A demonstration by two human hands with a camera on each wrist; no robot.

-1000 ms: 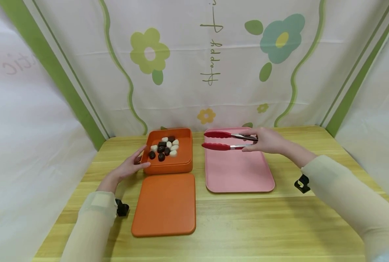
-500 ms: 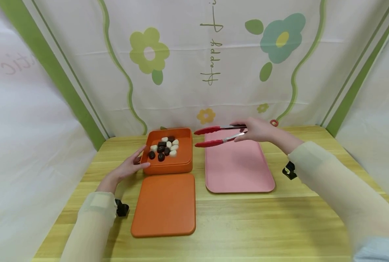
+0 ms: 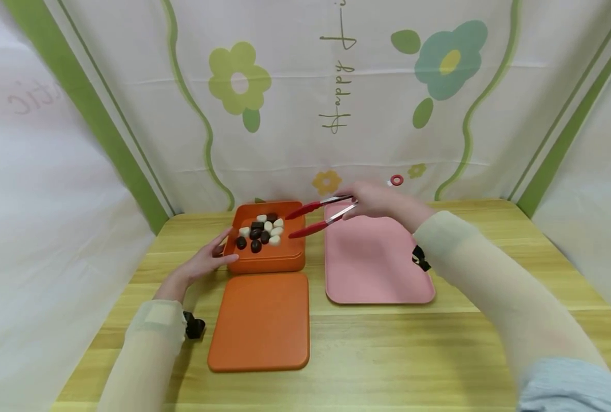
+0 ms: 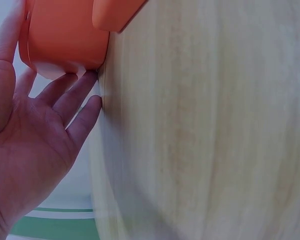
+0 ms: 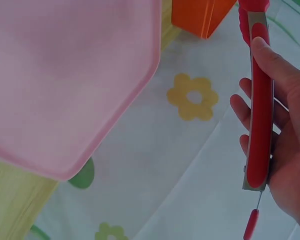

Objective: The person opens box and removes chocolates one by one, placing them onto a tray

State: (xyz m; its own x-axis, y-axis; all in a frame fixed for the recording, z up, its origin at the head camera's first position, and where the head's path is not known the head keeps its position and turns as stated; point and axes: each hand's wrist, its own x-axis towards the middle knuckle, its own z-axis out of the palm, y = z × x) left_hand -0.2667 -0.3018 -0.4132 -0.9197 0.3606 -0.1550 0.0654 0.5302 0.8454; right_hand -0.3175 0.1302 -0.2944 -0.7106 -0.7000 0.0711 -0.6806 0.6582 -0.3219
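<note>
L hand (image 3: 206, 263) touches org box (image 3: 272, 264) of blk/wht pcs (image 3: 265, 236).

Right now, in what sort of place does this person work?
Probably an indoor tabletop work booth: a flower-printed fabric backdrop rises behind a wood-grain table, with whitish sheets on both sides.

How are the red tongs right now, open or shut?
The tongs are open: in the head view their red tips stand apart, with the right hand holding the other end.
</note>
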